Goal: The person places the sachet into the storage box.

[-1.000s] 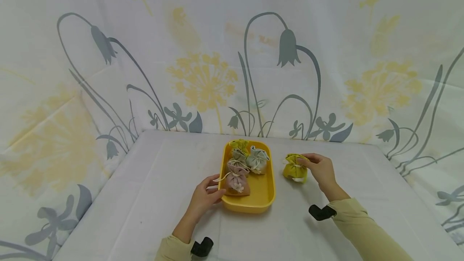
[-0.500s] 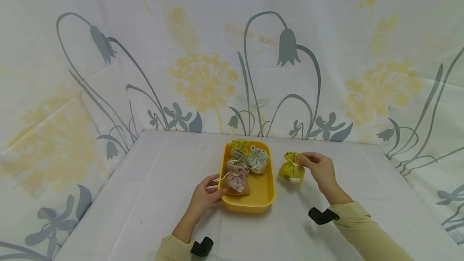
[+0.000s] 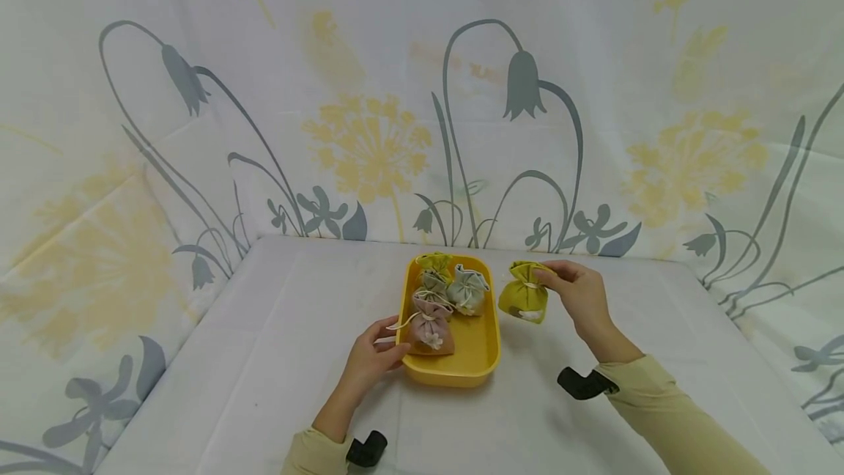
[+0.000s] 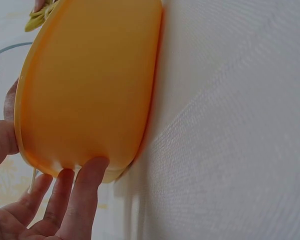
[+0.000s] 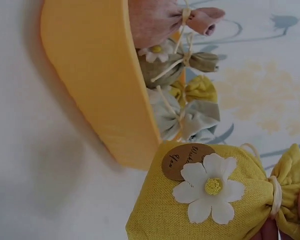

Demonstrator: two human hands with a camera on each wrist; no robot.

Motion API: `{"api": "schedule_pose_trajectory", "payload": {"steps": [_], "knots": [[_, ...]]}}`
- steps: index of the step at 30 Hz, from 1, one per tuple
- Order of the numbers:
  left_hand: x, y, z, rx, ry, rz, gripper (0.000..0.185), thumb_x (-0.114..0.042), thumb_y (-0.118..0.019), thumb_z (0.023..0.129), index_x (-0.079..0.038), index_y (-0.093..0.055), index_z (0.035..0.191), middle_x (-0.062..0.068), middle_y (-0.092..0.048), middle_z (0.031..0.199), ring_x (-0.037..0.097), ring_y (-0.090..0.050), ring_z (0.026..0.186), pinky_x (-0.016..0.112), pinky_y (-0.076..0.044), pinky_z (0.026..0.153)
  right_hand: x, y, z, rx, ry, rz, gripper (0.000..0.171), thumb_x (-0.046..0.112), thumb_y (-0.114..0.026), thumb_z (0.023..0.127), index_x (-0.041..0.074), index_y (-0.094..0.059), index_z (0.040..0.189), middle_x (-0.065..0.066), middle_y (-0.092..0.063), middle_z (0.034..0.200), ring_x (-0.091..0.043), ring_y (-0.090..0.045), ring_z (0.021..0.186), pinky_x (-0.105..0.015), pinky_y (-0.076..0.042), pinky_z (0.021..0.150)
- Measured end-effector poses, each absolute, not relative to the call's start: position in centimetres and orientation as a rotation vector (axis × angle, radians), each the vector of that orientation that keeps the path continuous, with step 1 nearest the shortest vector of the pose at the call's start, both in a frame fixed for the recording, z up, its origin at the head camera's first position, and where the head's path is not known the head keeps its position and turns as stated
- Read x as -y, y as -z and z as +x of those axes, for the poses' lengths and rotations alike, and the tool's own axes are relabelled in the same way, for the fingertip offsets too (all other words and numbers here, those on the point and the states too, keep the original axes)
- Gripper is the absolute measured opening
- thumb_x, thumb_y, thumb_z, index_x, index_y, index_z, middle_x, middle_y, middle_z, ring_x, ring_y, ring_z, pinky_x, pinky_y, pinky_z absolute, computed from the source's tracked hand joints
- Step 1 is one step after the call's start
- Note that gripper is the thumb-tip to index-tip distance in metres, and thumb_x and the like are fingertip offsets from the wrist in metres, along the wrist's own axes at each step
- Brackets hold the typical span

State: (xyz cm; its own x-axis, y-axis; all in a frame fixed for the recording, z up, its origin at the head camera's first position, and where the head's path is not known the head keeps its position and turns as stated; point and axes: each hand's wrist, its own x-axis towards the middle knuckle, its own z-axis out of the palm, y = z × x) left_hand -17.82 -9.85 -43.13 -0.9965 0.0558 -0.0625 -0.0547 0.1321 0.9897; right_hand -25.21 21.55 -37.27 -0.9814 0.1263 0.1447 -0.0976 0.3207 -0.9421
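Observation:
My right hand (image 3: 580,299) pinches the gathered neck of a yellow-green drawstring pouch (image 3: 524,297). The pouch hangs above the table, just right of a yellow plastic tray (image 3: 484,365). In the right wrist view a white cloth flower (image 5: 210,187) and a brown round tag show on the pouch (image 5: 155,210). My left hand (image 3: 372,350) holds the tray at its left side, thumb by the rim and fingers (image 4: 87,185) on the outer wall. Inside the tray stand a pink pouch (image 3: 431,325), a grey-green one (image 3: 435,282), a pale blue-grey one (image 3: 468,290) and another yellow-green one (image 3: 434,264).
A white cloth covers the table (image 3: 297,314). Behind it hangs a white curtain (image 3: 395,57) printed with yellow and grey flowers. Black mounts (image 3: 585,385) sit at both wrists.
My right hand has lifted the yellow-green pouch off the table and brought it a little left, nearer the tray. The left hand and the tray stay put.

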Motion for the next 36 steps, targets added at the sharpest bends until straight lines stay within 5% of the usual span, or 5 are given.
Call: {"api": "schedule_pose_trajectory", "payload": {"steps": [14,22,36], "knots": [[10.3,46.5,-19.5,-2.304,-2.025,-0.018,0.057,-0.018,-0.069,0.085,-0.003,-0.045,0.135,0.019,-0.05,0.12,0.031,-0.059,0.102,0.034,-0.056,0.072,-18.5,36.2,-25.7,2.425,-1.748,0.103,0.032,0.016,-0.069,0.085,-0.008,-0.064,0.106,-0.002,-0.067,0.089,-0.006,-0.061,0.079,-0.02,-0.051,0.076],[10.3,46.5,-19.6,-2.299,-2.022,-0.009,0.056,-0.017,-0.069,0.085,-0.003,-0.045,0.134,0.019,-0.051,0.12,0.031,-0.059,0.103,0.034,-0.056,0.073,-16.7,36.2,-25.6,2.492,-1.749,0.103,0.028,0.015,-0.069,0.085,-0.005,-0.066,0.104,-0.008,-0.067,0.093,-0.011,-0.06,0.083,-0.034,-0.05,0.085],[10.3,46.7,-19.5,-2.297,-2.035,0.011,0.057,-0.017,-0.069,0.085,-0.003,-0.044,0.135,0.021,-0.051,0.12,0.032,-0.059,0.103,0.034,-0.056,0.072,-14.3,37.1,-25.9,2.521,-1.765,0.185,0.025,0.015,-0.07,0.084,-0.004,-0.067,0.1,-0.007,-0.067,0.091,-0.013,-0.057,0.082,-0.03,-0.05,0.078]]}}
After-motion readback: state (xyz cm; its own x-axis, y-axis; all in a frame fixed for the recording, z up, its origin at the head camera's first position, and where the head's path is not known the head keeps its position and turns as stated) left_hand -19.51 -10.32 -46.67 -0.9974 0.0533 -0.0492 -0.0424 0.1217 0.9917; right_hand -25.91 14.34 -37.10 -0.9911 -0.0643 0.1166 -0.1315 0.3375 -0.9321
